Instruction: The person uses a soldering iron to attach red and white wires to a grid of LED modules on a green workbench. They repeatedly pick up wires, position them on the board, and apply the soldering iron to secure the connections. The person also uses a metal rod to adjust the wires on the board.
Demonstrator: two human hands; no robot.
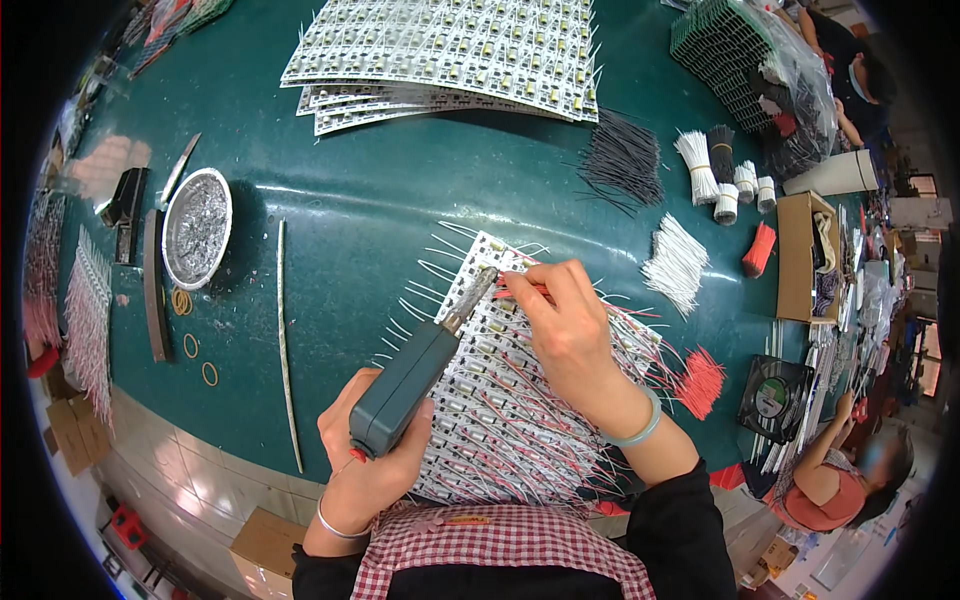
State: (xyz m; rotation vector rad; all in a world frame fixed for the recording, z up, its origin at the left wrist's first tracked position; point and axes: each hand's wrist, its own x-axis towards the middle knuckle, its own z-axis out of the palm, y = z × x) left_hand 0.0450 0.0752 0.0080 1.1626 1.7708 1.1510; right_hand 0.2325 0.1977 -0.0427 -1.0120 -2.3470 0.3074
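My left hand point(372, 485) is closed around the dark green handle of a soldering gun point(405, 385). The gun points up and away, and its metal tip sits at the far end of a white circuit board panel point(455, 420). Right by that tip, the thumb and fingers of my right hand point(572, 335) pinch red wires point(530, 290); how many is hidden by the fingers. Rows of small components cover the panel. White wires stick out along its left edge, and red and white wires lie across its middle and right side.
Panels are stacked point(450, 60) at the far side. Loose black wires point(622, 162), white wires point(676, 262) and red wires point(700, 383) lie to the right, near a fan point(775, 397) and cardboard box point(795, 260). A bowl of metallic scraps point(197, 230) stands left. Two people are at right.
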